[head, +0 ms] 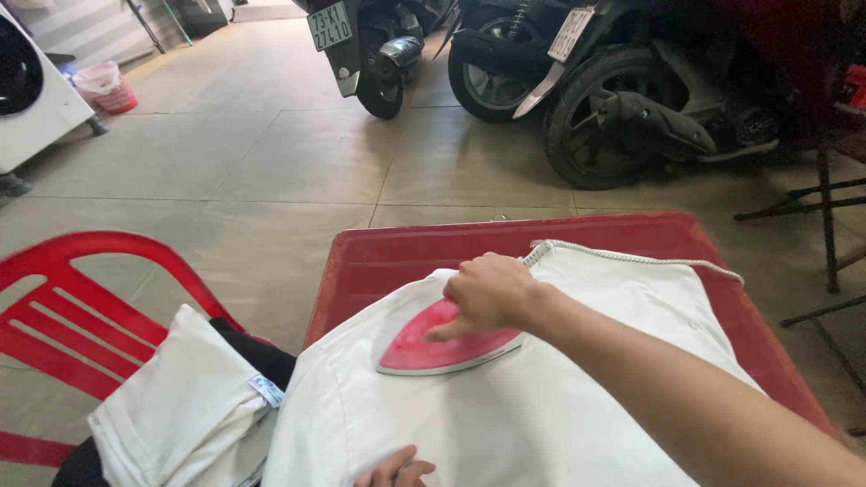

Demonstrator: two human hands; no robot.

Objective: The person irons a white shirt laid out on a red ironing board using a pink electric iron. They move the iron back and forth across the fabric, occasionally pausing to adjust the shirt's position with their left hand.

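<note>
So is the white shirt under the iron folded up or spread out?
Spread out: the shirt lies flat over the red table, iron resting on it.

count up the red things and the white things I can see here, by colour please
Red: 3 – table, plastic chair, iron
White: 3 – garment under the iron, folded clothes on the chair, appliance at left
Total: 6

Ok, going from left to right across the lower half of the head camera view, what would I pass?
Red plastic chair → folded white clothes on it → pink iron under the right hand → white garment → right edge of the red table.
</note>
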